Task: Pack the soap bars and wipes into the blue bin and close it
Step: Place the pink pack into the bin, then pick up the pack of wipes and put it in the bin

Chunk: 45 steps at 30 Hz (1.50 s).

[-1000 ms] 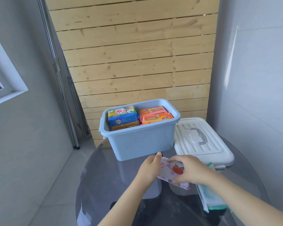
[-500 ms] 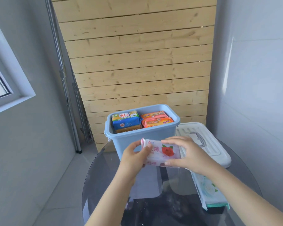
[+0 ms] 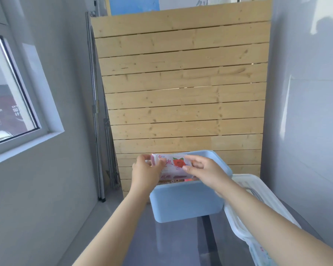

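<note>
On the glass bench (image 3: pixel 181 244), both hands, left (image 3: pixel 145 172) and right (image 3: pixel 205 170), grip a wipes pack (image 3: pixel 173 166) by its ends above the open blue bin (image 3: pixel 186 200).

There is one view only, from a wide-angle camera worn on the person's head, looking forward and slightly down along both forearms. It sits close: the arms run in from the bottom edge and the left hand (image 3: pixel 146 172) and right hand (image 3: pixel 206 169) meet near the frame's centre, pinching a wipes pack (image 3: pixel 173 166). Just below that grip lies the blue bin (image 3: pixel 186 200); beyond it the view faces a wooden slat panel (image 3: pixel 181 83). The wide lens bends the side walls. No second view overlaps it.
</note>
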Each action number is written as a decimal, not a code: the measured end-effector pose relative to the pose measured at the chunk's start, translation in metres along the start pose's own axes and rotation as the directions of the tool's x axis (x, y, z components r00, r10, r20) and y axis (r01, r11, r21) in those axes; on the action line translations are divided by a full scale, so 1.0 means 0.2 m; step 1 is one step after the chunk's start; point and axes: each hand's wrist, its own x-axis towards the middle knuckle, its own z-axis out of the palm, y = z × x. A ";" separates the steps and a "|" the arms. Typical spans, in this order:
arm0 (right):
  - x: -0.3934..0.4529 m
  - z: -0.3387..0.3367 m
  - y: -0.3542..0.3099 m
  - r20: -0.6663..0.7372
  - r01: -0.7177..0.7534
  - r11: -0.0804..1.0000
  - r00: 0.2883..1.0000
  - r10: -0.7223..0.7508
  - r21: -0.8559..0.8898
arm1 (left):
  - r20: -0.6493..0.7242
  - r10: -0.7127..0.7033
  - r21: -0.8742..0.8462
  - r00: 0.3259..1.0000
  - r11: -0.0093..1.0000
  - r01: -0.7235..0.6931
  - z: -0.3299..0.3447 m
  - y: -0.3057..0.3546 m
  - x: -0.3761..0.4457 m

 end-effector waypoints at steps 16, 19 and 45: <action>0.36 0.11 0.08 0.164 -0.204 0.949 0.955 0.247 -0.241 | 0.243 -0.124 0.295 0.962 0.954 0.048 0.08 -0.15 0.30; 0.38 0.12 0.09 0.201 -0.203 0.921 0.939 0.279 -0.333 | 0.316 -0.110 0.427 0.942 0.903 -0.037 0.11 -0.15 0.32; -0.59 -0.35 0.45 -0.170 -0.212 0.975 0.965 0.199 -0.064 | 0.416 0.123 0.069 0.901 0.984 -0.166 0.56 -0.20 -0.57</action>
